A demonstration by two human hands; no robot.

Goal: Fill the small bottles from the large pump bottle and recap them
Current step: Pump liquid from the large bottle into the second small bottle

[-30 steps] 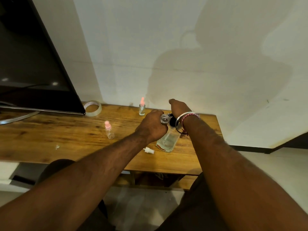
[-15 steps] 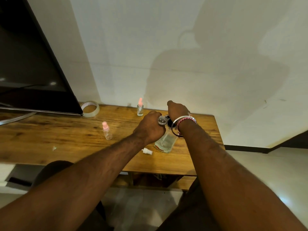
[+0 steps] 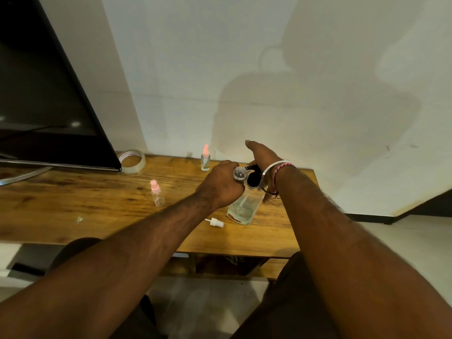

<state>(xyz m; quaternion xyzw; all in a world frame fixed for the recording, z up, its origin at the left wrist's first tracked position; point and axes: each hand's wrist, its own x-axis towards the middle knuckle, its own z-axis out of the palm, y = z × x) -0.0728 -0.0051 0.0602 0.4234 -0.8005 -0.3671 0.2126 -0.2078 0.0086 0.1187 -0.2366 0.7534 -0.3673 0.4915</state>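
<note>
The large clear pump bottle (image 3: pixel 243 207) stands on the wooden table (image 3: pixel 73 204) with its black pump head between my hands. My left hand (image 3: pixel 221 185) grips a small open clear bottle (image 3: pixel 239 174), held with its mouth beside the pump spout. My right hand (image 3: pixel 263 156) rests on top of the pump head, thumb stretched out away from me. A loose white spray cap (image 3: pixel 216 222) lies on the table just left of the large bottle. Two small pink-capped bottles stand further off: one (image 3: pixel 156 193) mid-table, one (image 3: pixel 205 159) near the wall.
A roll of clear tape (image 3: pixel 133 161) lies at the back by the corner of a dark monitor (image 3: pixel 49 106) on a silver stand. A small scrap (image 3: pixel 79 219) lies on the table at the left. The table's right edge ends just beyond my right wrist.
Both hands have stayed at the pump bottle's top. Only the view shifts slightly; the bottles and loose cap have not moved on the table.
</note>
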